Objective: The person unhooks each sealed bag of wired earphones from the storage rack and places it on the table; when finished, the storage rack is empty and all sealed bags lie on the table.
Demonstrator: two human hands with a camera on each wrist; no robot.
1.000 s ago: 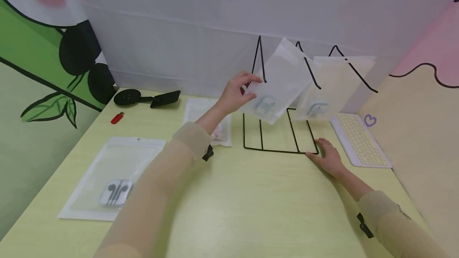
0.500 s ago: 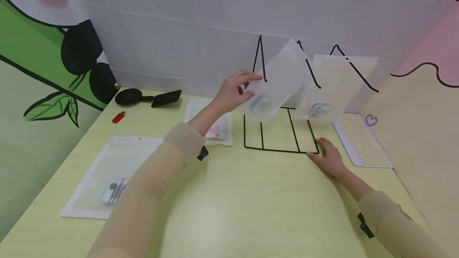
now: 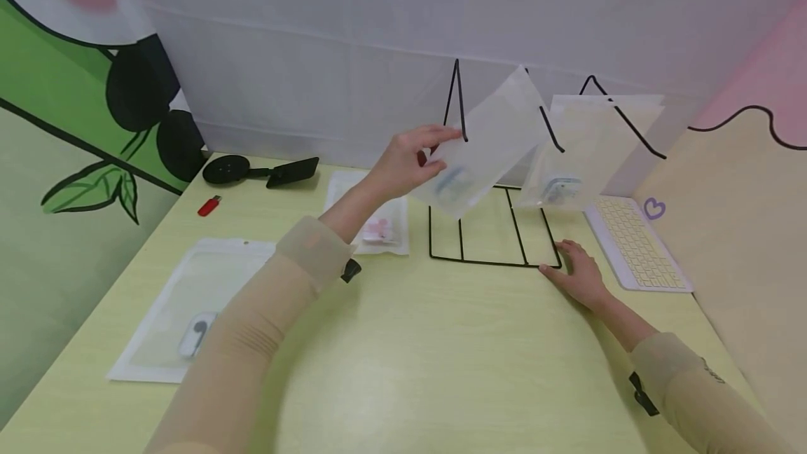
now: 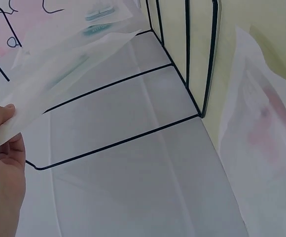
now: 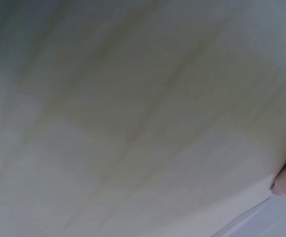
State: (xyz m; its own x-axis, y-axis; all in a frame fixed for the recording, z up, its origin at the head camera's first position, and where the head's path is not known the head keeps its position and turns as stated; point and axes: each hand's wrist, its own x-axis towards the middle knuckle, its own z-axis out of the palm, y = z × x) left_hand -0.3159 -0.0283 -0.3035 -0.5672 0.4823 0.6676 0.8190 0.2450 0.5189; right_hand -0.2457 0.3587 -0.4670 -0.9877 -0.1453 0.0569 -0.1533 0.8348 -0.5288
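Note:
My left hand (image 3: 410, 163) pinches the left edge of a frosted plastic bag (image 3: 485, 139) between thumb and fingers. That bag hangs tilted, with a bluish item inside, and the middle hook's arm emerges in front of its upper right part. Beside it another frosted bag (image 3: 595, 139) hangs at the right hook of the black wire rack (image 3: 482, 263). The left hook (image 3: 459, 93) passes close by my left fingertips. My right hand (image 3: 581, 276) rests at the base's front right corner, thumb on the front wire and fingers along the side. The right wrist view shows little beyond a fingertip.
A bag with boxed earphones (image 3: 221, 258) lies front left, partly under my left sleeve. Behind my forearm lies a bag with a pink item (image 3: 378, 230). A black folding hairbrush-like item (image 3: 258, 172), red USB stick (image 3: 209, 206) and white keyboard (image 3: 639, 247) are also on the table.
The left hand has shifted slightly left, drawing the bag's lower part with it. The bag tilts more, and its top now covers the middle hook's peak. The right hand stays put.

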